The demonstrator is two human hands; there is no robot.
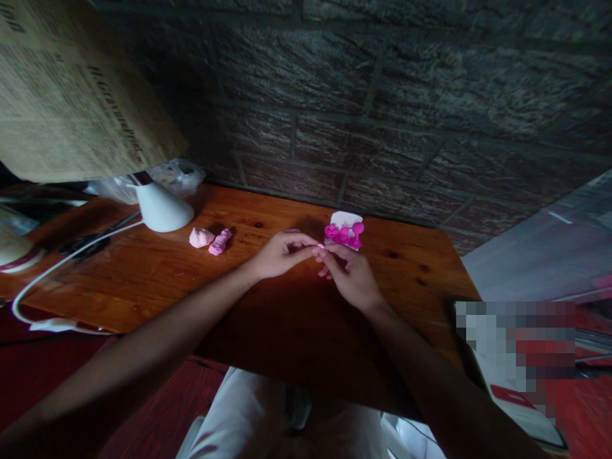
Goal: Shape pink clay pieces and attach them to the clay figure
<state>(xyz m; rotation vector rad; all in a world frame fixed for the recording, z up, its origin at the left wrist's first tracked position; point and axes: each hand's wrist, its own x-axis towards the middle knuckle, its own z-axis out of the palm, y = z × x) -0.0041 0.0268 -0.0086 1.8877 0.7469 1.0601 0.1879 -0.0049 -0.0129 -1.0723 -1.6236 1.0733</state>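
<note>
My left hand and my right hand meet over the middle of the wooden table, fingertips pinched together. Between them shows a small bit of pink clay, mostly hidden by the fingers. Just behind my right hand lies a white card with several bright magenta clay pieces on it, some looking like rolled flowers. To the left of my hands sit a pale pink lump of clay and a pinkish-purple lump, side by side.
A lamp with a white base and a newsprint shade stands at the left, its white cable trailing over the table edge. Behind it is a clear plastic bag. A dark brick-patterned wall rises behind the wooden table.
</note>
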